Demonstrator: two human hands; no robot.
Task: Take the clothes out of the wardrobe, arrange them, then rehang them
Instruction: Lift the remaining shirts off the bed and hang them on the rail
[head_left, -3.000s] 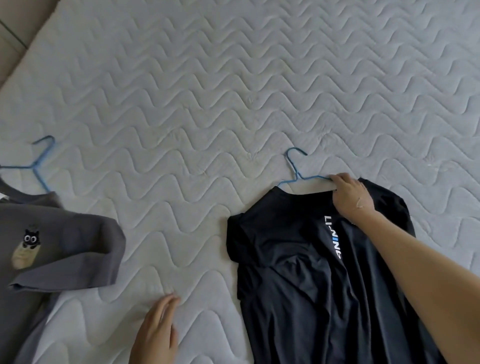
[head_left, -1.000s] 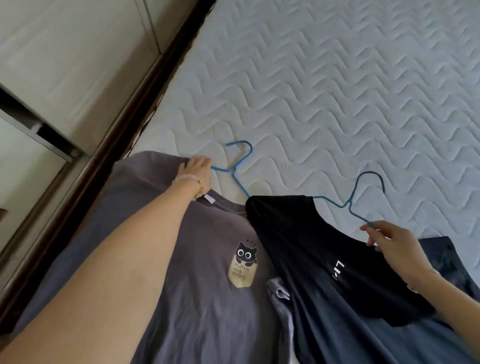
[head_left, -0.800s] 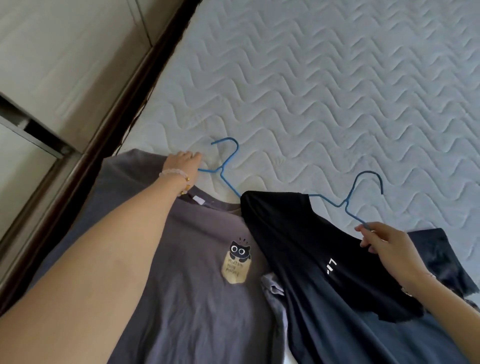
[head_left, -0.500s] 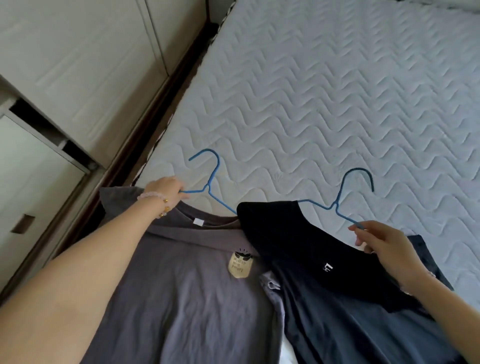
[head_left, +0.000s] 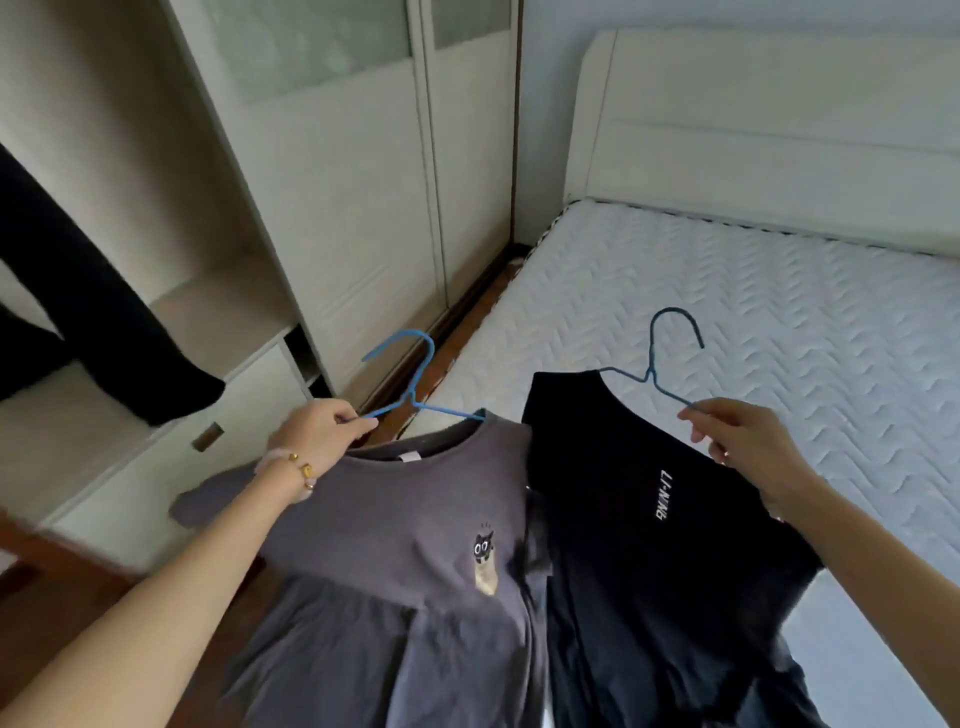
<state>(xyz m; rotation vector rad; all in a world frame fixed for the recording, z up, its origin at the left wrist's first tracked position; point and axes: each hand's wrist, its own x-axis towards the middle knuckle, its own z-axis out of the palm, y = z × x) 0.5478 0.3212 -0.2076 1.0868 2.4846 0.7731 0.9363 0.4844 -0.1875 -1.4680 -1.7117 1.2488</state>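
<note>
Head view, from the left: the wardrobe (head_left: 332, 208) stands open, its pale panels smooth and matte. A dark garment (head_left: 104, 322) hangs inside above a bare shelf and a drawer (head_left: 208, 436) with a small recessed pull.

Half a second ago both shirts still trailed on the bed. Now they hang clear of it and the view has swung up towards the wardrobe. I judge the arranging of these two is finished and the rehanging is about to start.

The left hand (head_left: 322, 436), with a beaded bracelet (head_left: 301, 470) at the wrist, has its fingers (head_left: 358, 423) curled and pinching the shoulder wire of a light blue hanger (head_left: 410, 402). This is thin wire with an open hook pointing up and towards the wardrobe. From it hangs the grey T-shirt (head_left: 395, 545) in soft matte jersey, with a round ribbed collar and a small cat print (head_left: 483, 564) on the chest. Its lower half is bunched in loose folds.

Just beside it, edges touching, hangs the black T-shirt (head_left: 649, 519), smoother, with pale lettering on the chest. It is on a dark blue hanger (head_left: 649, 375) of the same thin wire. The right hand (head_left: 743, 436) pinches the right arm of this hanger between thumb and curled fingers (head_left: 711, 410).

Behind lies the mattress (head_left: 779, 322), white and quilted in wavy stitched lines, and beyond it a plain cream headboard (head_left: 753, 130).
</note>
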